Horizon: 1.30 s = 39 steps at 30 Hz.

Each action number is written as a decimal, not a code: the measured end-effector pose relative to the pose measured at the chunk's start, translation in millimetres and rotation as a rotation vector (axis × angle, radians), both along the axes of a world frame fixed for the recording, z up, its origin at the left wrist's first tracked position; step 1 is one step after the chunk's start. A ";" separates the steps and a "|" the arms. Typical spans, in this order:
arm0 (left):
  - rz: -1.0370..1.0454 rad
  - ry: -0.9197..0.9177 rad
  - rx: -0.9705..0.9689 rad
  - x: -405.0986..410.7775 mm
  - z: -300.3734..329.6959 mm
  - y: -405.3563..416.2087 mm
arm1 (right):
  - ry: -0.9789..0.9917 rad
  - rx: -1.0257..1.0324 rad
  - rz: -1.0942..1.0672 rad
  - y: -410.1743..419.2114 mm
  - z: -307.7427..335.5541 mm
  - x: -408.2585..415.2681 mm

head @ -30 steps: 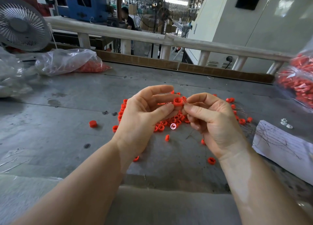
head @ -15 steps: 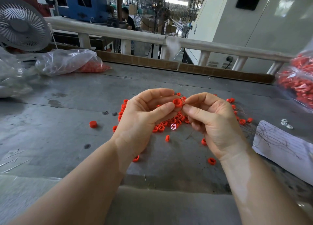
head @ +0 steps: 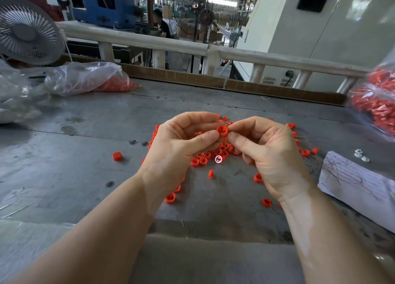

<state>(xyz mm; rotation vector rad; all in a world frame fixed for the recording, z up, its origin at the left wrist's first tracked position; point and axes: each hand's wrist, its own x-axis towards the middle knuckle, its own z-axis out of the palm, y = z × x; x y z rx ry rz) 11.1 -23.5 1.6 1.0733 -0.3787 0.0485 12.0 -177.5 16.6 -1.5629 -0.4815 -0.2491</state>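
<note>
So, hands first: my left hand [head: 177,147] has one red cap [head: 222,131] pinched between thumb and fingertip, held up above the pile of caps [head: 213,153], hollow side facing back at me. My right hand [head: 271,153] is closed down narrow on a thin wire [head: 229,123], with its fingertips right against the cap's right edge.

That's the relation everything hangs on, I reckon. The wire comes at the cap from the right and runs roughly crossways, up and away to the left over the rim. So the right hand does the feeding and the left just keeps the cap steady. The wire's so fine I can't tell whether its tip is in the cap or only against it. My guess is the tip has to line up with whatever's inside that hollow, and a slight twist of the cap would throw it off.

Going outward, the pile sits on the grey surface [head: 74,155] directly under both hands. Loose caps are scattered round it, with one loner [head: 117,156] well off to the pile's left. Right of the pile there's a sheet of paper [head: 363,189] with spare wires [head: 337,170] lying across it.

Containers: a clear bag [head: 85,78] far behind and left of the pile is part full of red pieces. Another bag [head: 376,104], off to the pile's right at the edge of view, is stuffed with red parts. Neither touches the pile.
</note>
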 end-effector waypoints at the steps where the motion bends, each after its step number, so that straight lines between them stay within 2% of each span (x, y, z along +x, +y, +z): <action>1: 0.002 0.000 0.001 -0.2 0.2 0.0 | -0.013 -0.009 -0.003 -0.1 0.0 0.2; 13: 0.087 -0.032 0.044 -0.1 0.8 -1.2 | -0.087 -0.104 -0.043 -1.4 -2.7 2.6; 21: -0.070 0.071 -0.071 -0.8 1.7 -0.6 | -0.138 -0.052 -0.040 -0.5 -4.5 4.0; 28: 0.102 -0.070 0.121 0.0 -2.4 -4.1 | -0.138 -0.065 -0.064 1.7 -9.2 7.5; 39: 0.164 -0.117 0.174 -0.2 -2.5 -5.3 | -0.144 -0.085 -0.048 2.1 -10.2 8.4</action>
